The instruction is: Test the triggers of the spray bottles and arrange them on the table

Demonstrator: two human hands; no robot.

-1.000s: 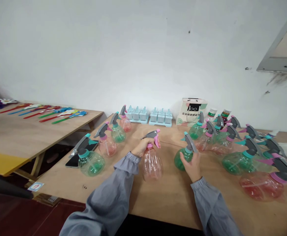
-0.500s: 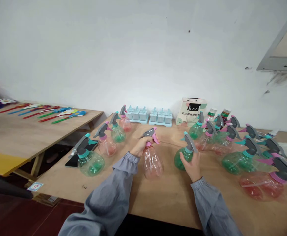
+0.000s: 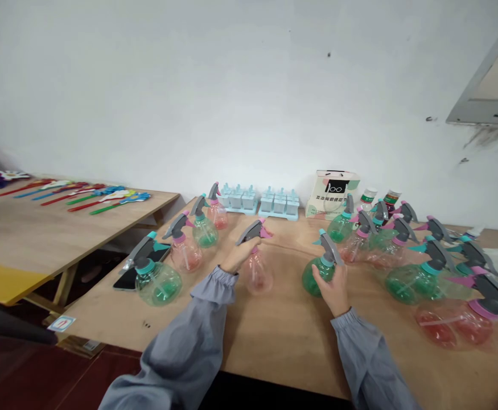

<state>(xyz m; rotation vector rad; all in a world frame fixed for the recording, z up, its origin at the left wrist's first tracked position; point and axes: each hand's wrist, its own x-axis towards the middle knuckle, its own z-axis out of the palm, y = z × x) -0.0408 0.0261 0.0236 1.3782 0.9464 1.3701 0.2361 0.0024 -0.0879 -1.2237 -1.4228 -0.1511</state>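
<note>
My left hand (image 3: 241, 255) is closed around the neck of a pink spray bottle (image 3: 259, 275) with a grey and pink trigger head, held upright over the middle of the table. My right hand (image 3: 334, 287) grips a green spray bottle (image 3: 311, 278) with a grey and turquoise head, which stands on the wood. To the left stand several more bottles, among them a large green spray bottle (image 3: 158, 286) and a pink spray bottle (image 3: 185, 254). Many pink and green bottles crowd the right side, with a pink spray bottle (image 3: 453, 324) nearest the front.
Two light-blue ice-pop moulds (image 3: 279, 204) and a printed carton (image 3: 333, 195) stand by the wall. A dark phone (image 3: 126, 280) lies at the left edge of the table (image 3: 270, 347). Colourful hand-shaped clappers (image 3: 112, 199) lie on another table. Two small bottles stand behind the carton's right side.
My left hand has moved the pink spray bottle slightly left and back, turning it a little. My right hand and the green bottle have stayed in place.
</note>
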